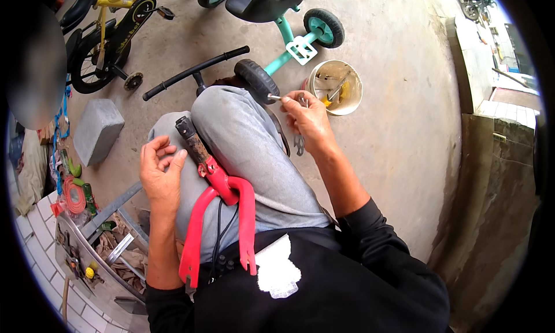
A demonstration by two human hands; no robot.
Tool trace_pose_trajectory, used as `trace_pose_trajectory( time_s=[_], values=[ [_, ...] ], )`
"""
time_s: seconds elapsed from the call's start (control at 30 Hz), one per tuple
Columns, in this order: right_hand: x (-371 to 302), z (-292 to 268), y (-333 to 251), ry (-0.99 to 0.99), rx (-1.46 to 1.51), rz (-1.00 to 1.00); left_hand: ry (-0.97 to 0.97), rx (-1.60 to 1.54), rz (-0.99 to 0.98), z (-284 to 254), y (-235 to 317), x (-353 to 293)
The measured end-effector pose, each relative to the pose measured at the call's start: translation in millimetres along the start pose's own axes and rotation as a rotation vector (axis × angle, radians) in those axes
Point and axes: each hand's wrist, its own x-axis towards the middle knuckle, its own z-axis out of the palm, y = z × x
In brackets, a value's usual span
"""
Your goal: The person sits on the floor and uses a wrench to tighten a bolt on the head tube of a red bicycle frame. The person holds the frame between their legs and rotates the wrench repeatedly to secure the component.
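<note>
A red bicycle fork (pixel 217 184) lies across my lap, its dark, worn steerer tube (pixel 193 141) pointing away from me and its two legs toward my belly. Just left of that tube is my left hand (pixel 162 171), fingers loosely bent, thumb apart, with nothing visible in it. Out past my knee, my right hand (pixel 309 122) pinches a small metal bolt (pixel 274 96) between thumb and fingertips. A flat metal wrench (pixel 299 145) hangs from the same hand, partly hidden by the palm. Thin black cables (pixel 219 232) run between the fork legs.
A white bucket (pixel 357 96) with tools inside stands beyond my right hand. Ahead are a turquoise tricycle (pixel 280 61) and black handlebar (pixel 196 71). A yellow bicycle (pixel 104 38) stands far left, a grey block (pixel 99 130) nearer. A metal-framed box (pixel 87 269) of parts sits lower left.
</note>
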Motion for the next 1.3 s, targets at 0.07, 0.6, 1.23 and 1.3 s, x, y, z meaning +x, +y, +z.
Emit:
trace_pose_trajectory(
  time_s=[0.07, 0.6, 1.23, 1.3],
  values=[
    [29.9, -19.1, 27.5, 0.136, 0.013, 0.137, -0.022, 0.126, 0.05, 0.2, -3.9, -1.3],
    [157.1, -75.6, 192.1, 0.443, -0.122, 0.388, -0.269, -0.184, -0.352, 35.0, 14.5, 7.1],
    [184.0, -44.6, 115.3, 0.364, -0.213, -0.048, -0.336, -0.158, -0.432, 49.3, 13.2, 20.7],
    [199.2, -40.5, 90.6, 0.429, -0.232, -0.103, -0.34, -0.176, -0.434, 50.3, 11.8, 20.9]
  ],
)
